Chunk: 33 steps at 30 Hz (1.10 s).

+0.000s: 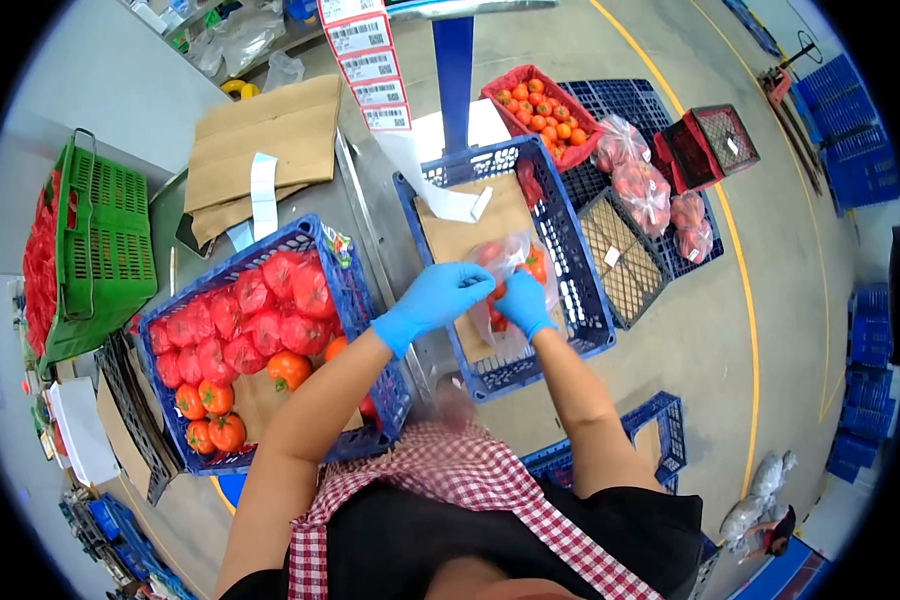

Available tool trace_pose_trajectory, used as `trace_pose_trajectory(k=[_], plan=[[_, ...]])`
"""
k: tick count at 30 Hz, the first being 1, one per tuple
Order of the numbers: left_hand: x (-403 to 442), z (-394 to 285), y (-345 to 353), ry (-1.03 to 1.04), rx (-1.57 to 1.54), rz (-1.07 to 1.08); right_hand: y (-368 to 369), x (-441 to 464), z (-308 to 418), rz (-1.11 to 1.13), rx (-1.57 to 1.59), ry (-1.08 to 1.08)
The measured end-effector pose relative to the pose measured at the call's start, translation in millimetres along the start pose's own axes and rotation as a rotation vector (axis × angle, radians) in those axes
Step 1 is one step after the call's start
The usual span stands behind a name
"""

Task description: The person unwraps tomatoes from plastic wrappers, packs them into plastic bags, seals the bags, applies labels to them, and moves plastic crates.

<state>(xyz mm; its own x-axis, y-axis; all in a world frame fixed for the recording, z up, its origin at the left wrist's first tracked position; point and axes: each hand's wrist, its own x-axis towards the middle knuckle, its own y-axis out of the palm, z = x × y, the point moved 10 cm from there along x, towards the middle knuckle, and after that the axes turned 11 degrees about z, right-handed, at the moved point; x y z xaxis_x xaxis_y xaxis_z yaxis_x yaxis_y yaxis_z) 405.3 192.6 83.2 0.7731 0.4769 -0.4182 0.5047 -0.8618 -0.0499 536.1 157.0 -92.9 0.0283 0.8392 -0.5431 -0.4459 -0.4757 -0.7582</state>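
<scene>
A clear plastic bag (511, 342) with red tomatoes (536, 264) in it lies in a blue crate (596, 318) lined with brown cardboard. My left hand (438, 302), in a blue glove, pinches at the bag's left side with its fingertips together. Closed at the bag's right side, my right hand (526, 303) wears the same kind of glove, and its fingertips are partly hidden. A strip of white labels (402, 155) hangs down into the crate's far end, just beyond the bag.
To the left, another blue crate (315, 232) holds loose tomatoes and several red-wrapped ones (255, 292). Folded cardboard (255, 140) rests behind it. A green crate (105, 250) stands far left. Bagged produce (640, 195) and a red-lined tomato crate (582, 100) sit at the far right.
</scene>
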Motion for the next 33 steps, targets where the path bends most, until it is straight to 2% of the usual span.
trace_pose_trajectory(k=[4,6,8,9,10,13,17,21,22,24,25,28,29,30,31,32,33], plan=[[39.1,25.4,-17.8,-0.013,0.259,-0.121,-2.0,-5.8,5.0,-0.338,-0.135,-0.089],[59.0,45.1,-22.5,0.010,0.343,-0.190,-14.4,-21.0,6.6,-0.341,-0.042,-0.085],[71.1,47.8,-24.1,0.085,0.465,-0.309,-42.8,-56.1,10.9,-0.469,0.087,-0.130],[78.0,52.7,-20.0,-0.017,0.464,-0.225,-60.6,-79.6,12.3,-0.563,0.154,-0.140],[82.3,51.9,-19.5,-0.041,0.481,-0.240,-72.5,-100.9,10.3,-0.653,0.224,-0.146],[92.8,56.1,-14.2,-0.157,0.493,-0.218,-63.4,-135.9,-37.3,-0.796,0.680,-0.007],[94.3,64.5,-19.2,-0.147,0.497,-0.334,-17.7,-145.7,-58.2,-0.650,1.138,0.086],[97.0,56.6,-4.4,-0.108,0.617,-0.311,12.0,-112.8,-28.8,-0.382,1.129,0.083],[101.0,55.4,0.2,-0.083,0.670,-0.308,26.6,-98.7,-31.2,-0.385,1.089,0.101],[121.2,77.9,7.7,-0.098,0.665,-0.282,85.2,-61.5,-49.2,-0.198,1.246,0.171],[128.3,84.3,6.8,-0.104,0.661,-0.272,86.0,-56.9,-42.9,-0.107,1.341,0.120],[147.6,101.9,21.2,-0.042,0.517,0.054,72.8,-63.0,-26.2,0.127,1.566,0.025],[139.5,107.7,18.4,-0.113,0.050,0.031,60.1,-73.5,-22.5,0.168,1.612,0.038],[142.0,115.7,20.3,-0.134,-0.091,0.096,53.6,-79.2,-25.1,0.206,1.659,0.049],[144.4,122.6,20.1,-0.155,-0.233,0.161,85.5,-65.2,-51.4,0.245,1.695,-0.037],[145.1,128.3,22.9,-0.173,-0.377,0.224,91.1,-69.0,-54.2,0.250,2.065,-0.058],[140.9,117.0,13.2,-0.099,-0.383,0.136,76.6,-79.0,-38.7,0.279,2.111,0.047]])
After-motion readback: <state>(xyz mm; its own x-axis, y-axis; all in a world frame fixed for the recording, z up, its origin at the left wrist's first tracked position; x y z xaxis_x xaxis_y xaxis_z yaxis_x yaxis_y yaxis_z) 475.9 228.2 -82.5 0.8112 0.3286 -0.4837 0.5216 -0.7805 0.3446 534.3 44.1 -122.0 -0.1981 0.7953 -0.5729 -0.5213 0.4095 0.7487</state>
